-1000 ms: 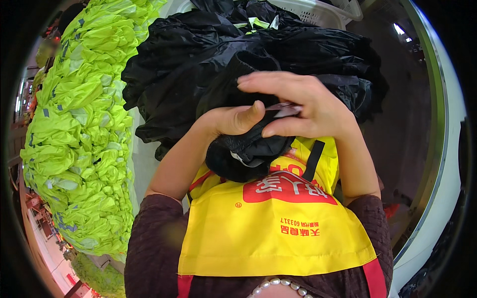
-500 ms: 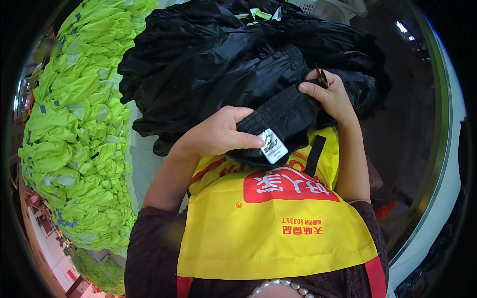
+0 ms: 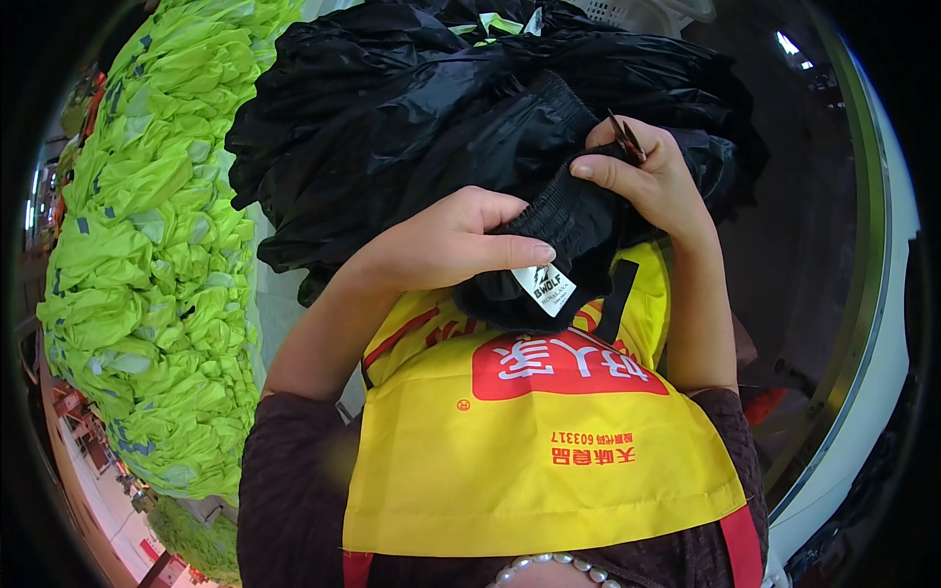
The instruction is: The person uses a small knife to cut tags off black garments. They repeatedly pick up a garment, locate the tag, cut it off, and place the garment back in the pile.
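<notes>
Between my hands is a black garment with a gathered elastic waistband (image 3: 561, 218). My left hand (image 3: 446, 240) is closed on the band, its thumb lying along the top just above a white label (image 3: 545, 287). At the band's other end, my right hand (image 3: 655, 181) pinches the edge between thumb and fingers. The dark, pointed tips of what look like small thread snips (image 3: 627, 137) stick out of that same hand; their handles are hidden in it. The lower part of the garment hangs in front of my yellow apron (image 3: 510, 470).
Beyond my hands spreads a large heap of black garments (image 3: 372, 127). A tall pile of bright yellow-green garments (image 3: 157, 255) lines the left side. White plastic baskets (image 3: 637, 14) stand at the far edge. A pale curved edge (image 3: 887, 245) runs along the right.
Both hands have shifted slightly away from me, and the band between them spans a shorter length. The label has turned a little and more of its print side shows.
</notes>
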`<state>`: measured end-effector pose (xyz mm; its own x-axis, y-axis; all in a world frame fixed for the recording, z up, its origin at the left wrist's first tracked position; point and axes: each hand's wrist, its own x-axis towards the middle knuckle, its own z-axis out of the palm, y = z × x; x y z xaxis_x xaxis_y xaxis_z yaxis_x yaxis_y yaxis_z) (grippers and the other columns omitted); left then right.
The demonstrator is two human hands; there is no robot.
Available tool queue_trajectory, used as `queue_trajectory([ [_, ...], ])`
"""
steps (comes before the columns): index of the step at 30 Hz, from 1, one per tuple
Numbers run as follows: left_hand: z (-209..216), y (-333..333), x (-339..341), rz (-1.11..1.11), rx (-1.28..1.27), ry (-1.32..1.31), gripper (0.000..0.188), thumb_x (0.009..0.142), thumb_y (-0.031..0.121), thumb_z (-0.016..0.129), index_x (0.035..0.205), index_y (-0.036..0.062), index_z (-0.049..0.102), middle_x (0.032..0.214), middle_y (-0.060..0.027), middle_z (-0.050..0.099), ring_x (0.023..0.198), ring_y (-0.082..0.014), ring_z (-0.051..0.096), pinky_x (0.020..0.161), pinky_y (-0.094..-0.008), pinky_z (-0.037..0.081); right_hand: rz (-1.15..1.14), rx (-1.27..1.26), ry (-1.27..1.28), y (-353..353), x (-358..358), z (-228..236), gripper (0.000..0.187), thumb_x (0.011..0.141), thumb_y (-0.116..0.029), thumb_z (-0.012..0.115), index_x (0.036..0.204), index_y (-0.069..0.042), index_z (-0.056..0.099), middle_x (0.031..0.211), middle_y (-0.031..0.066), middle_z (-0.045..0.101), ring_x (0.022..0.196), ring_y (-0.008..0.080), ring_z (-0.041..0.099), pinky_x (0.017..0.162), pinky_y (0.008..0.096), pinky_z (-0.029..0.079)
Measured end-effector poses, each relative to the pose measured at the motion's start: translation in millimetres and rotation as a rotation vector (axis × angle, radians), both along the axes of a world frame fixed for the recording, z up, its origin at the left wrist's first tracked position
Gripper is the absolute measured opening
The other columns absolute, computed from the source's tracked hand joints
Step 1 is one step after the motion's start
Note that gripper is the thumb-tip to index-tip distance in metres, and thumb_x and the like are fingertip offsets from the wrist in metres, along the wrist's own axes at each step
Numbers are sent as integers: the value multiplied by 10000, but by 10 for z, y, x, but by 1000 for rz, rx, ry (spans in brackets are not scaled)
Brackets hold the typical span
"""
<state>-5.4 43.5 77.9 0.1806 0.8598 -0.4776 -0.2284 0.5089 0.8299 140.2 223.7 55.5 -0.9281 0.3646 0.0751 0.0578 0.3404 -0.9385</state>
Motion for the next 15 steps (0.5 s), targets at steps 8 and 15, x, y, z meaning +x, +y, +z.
queue_trajectory([
  [8, -119, -8, 86, -6, 91, -112, 110, 829, 75, 618, 889, -15, 596, 821, -2, 620, 757, -63, 556, 695, -229, 460, -85, -238, 13, -23, -36, -86, 206, 723, -243, 744, 779, -76, 637, 620, -25, 515, 573, 65, 475, 550, 197, 355],
  [15, 22, -21, 107, -104, 219, 212, 102, 822, 56, 606, 879, -28, 601, 790, -53, 626, 718, -118, 585, 657, -254, 457, -116, -338, 41, -29, -105, 13, 205, 724, -231, 741, 777, -63, 637, 648, -21, 559, 596, 57, 503, 572, 195, 380],
])
